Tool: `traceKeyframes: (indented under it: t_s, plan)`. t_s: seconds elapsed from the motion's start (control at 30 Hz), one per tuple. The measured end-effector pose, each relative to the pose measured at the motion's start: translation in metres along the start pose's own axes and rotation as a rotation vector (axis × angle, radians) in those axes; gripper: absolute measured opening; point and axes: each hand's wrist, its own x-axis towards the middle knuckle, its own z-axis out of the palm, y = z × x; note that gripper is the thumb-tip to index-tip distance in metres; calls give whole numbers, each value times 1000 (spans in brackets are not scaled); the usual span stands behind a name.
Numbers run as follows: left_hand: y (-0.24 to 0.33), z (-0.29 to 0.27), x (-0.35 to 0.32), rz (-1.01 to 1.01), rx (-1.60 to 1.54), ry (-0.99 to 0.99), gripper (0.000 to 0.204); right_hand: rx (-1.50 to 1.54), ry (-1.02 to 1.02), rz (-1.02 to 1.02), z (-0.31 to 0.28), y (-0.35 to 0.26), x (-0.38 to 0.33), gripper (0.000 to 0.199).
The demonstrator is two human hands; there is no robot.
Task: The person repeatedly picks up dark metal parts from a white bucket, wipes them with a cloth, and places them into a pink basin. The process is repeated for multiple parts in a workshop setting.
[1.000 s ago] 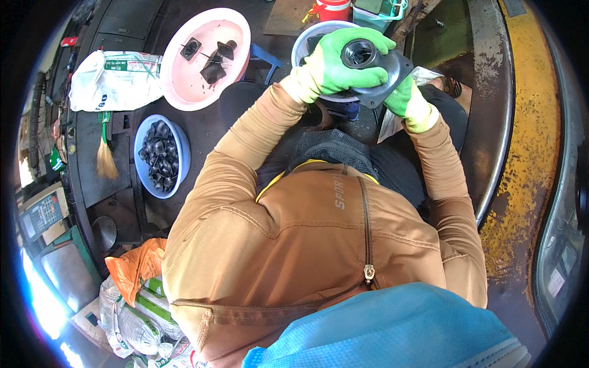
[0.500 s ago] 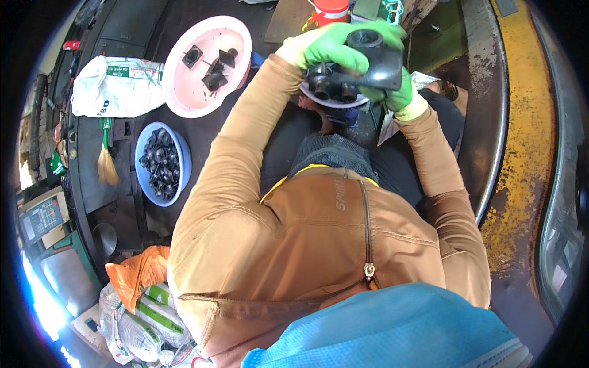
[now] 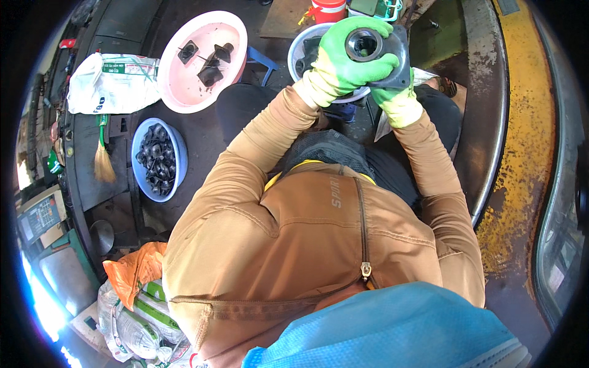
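Both my hands wear green gloves and hold a dark metal housing with a round bore, raised in front of me. My left hand wraps over its left side and top, fingers curled around the bore. My right hand grips it from underneath at the right. The part hangs over a grey bowl that holds more dark parts. My tan sleeves run up from the lower middle of the picture.
A pink basin with a few black parts sits at upper left. A blue bowl full of black pieces lies left, beside a brush and a white sack. Orange and white bags lie lower left. A rusty yellow curved edge runs along the right.
The housing has been turned in my hands, so its round bore now faces up again, and it sits slightly higher and to the right. Both hands have kept their grip.
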Motion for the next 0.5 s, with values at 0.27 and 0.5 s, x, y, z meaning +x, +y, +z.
traceKeyframes:
  t_s: [0.27,0.5]
  plan:
    - [13,-15,2,-122,-128,-224,42,386,-288,210,-13,0,-3,55]
    - [17,-33,8,-259,-263,-486,44,939,-248,317,-1,-4,-9,57]
